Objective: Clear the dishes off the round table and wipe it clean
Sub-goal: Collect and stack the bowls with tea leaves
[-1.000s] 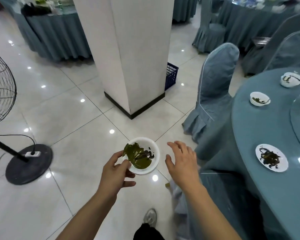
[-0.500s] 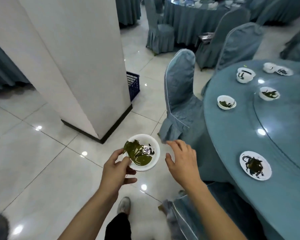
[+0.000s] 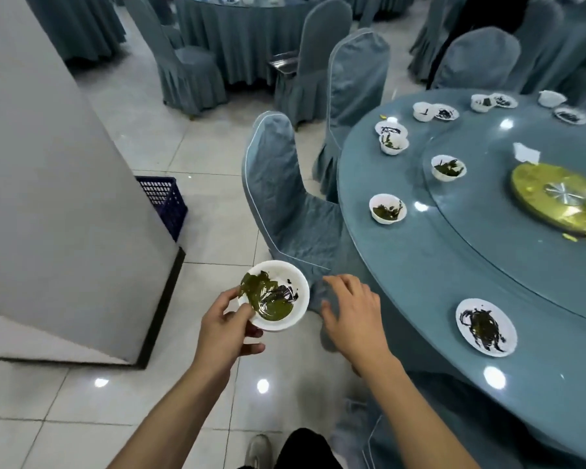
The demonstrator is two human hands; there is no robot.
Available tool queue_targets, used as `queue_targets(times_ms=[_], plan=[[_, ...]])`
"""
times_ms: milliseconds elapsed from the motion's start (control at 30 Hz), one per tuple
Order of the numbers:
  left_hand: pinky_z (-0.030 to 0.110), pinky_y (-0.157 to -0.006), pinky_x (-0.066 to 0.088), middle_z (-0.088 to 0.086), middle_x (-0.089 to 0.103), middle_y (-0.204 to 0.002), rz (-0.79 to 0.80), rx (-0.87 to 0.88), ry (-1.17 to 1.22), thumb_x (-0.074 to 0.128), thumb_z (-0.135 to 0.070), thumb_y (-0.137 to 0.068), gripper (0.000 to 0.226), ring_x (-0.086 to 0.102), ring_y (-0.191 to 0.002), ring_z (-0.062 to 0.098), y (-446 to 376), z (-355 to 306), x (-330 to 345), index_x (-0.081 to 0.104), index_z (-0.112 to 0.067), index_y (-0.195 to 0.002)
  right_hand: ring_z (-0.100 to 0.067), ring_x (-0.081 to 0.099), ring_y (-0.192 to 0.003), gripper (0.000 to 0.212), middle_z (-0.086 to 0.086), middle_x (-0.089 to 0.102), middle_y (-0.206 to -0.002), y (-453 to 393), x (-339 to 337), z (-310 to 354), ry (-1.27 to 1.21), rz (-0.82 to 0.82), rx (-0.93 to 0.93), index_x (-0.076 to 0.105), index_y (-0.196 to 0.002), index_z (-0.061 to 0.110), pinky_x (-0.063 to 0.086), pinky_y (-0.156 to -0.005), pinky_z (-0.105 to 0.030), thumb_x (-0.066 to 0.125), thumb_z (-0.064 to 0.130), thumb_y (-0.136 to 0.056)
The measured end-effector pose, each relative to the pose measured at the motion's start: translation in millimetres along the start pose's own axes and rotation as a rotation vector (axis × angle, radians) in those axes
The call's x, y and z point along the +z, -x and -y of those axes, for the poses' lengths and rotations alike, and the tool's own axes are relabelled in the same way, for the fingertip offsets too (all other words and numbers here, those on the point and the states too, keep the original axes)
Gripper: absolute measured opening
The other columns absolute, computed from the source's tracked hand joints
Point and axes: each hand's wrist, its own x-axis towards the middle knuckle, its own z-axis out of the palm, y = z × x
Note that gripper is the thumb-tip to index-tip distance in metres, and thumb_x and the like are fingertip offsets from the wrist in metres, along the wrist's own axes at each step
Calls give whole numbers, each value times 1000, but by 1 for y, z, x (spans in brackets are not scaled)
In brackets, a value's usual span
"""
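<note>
Bowl [image 3: 274, 294] of white plastic gripped by left hand [image 3: 224, 330], thumb over the near rim, fingers [image 3: 251, 348] curled beneath; held over the tiled floor [image 3: 197, 157], well apart from the round table [image 3: 437, 275]. Inside, green leaves and a dark smear. Right hand [image 3: 354, 318] just beside the bowl, not touching, fingers [image 3: 344, 282] spread wide and relaxed, holding nothing, hovering in front of the hanging blue tablecloth.

On the table to the right: flat white plate [image 3: 486, 327] smeared dark, near the close edge; small bowl with green scraps [image 3: 387, 208] farther along the rim; another small bowl [image 3: 448, 167] on the glass turntable [image 3: 487, 204]; a bowl touching a plate [image 3: 391, 136] beyond; more white dishes [image 3: 435, 111] ranged round the far rim, contents too small to tell. Yellow disc [image 3: 555, 196] at the turntable's centre, with a white paper scrap [image 3: 525, 153] just beside it.

Covered chair [image 3: 285, 198] between the held bowl and the table, pushed close against the cloth; second covered chair [image 3: 356, 96] behind. White pillar [image 3: 58, 198] on the left with a black base, blue crate [image 3: 164, 203] against its far side. Shoe [image 3: 258, 450] and dark trouser leg at the bottom edge
</note>
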Motion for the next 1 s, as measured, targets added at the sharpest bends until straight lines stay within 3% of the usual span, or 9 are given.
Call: queue_targets(times_ms=[400,567,700,833,1000], plan=[[39,-59,60,16,70,-81,180,-35,-139,57,-9,-97,35,66,-68,24,-141,-47,86,62,-27,-126,-28,56,-111,42,0,56,-124,-111,12,-69,-20,-78,257,57,-130,27,42,-95,-44,64,30,-89],[38,-58,61,14,71,-91,246,-60,-194,56,-9,-100,30,68,-73,25,-200,-77,159,61,-30,-122,-31,58,-109,39,-4,59,-123,-170,4,-135,-37,-126,397,60,-128,23,41,-95,-45,61,28,-89],[51,-70,60,5,72,-73,280,-88,-231,55,-10,-100,29,66,-60,23,-245,-90,215,63,-31,-119,-32,56,-113,42,-6,58,-127,-217,-4,-180,-26,-75,477,58,-133,22,39,-98,-47,63,27,-91],[39,-60,60,10,72,-95,300,-112,-250,56,-9,-99,31,71,-59,20,-279,-95,248,63,-31,-118,-31,54,-118,42,-6,56,-130,-263,2,-208,-81,16,601,53,-135,24,39,-101,-47,58,31,-94],[38,-56,61,10,69,-90,283,-140,-257,56,-7,-99,30,65,-63,20,-312,-105,274,64,-32,-113,-33,61,-109,38,-8,62,-122,-302,16,-224,-200,95,765,52,-131,22,48,-96,-46,56,35,-95]])
